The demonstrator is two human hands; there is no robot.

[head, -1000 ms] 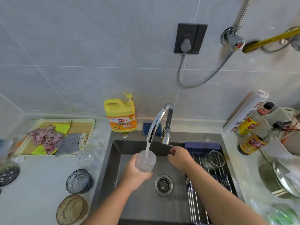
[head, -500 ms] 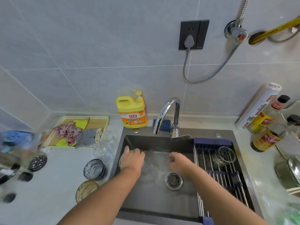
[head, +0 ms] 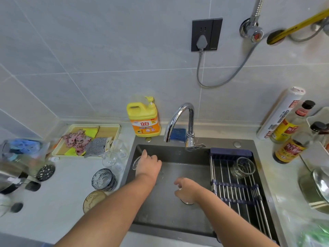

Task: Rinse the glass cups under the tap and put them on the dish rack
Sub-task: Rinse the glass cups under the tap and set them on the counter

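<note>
My left hand is shut on a clear glass cup, tipped on its side low in the sink's left part; only the cup's rim shows past my fingers. Fingers apart and holding nothing, my right hand hovers over the drain. No water runs from the chrome tap. On the dish rack across the sink's right side, one clear glass cup lies at the far end. Two more clear glass cups stand on the counter left of the sink.
A blue-grey textured cup and an amber cup stand by the sink's left edge. A yellow detergent bottle is behind the sink, a tray of cloths at far left. Sauce bottles and a pot crowd the right counter.
The water stream has stopped. My left hand lowered the cup from under the spout and tipped it toward the sink's left side. My right hand left the tap handle and came down over the drain.
</note>
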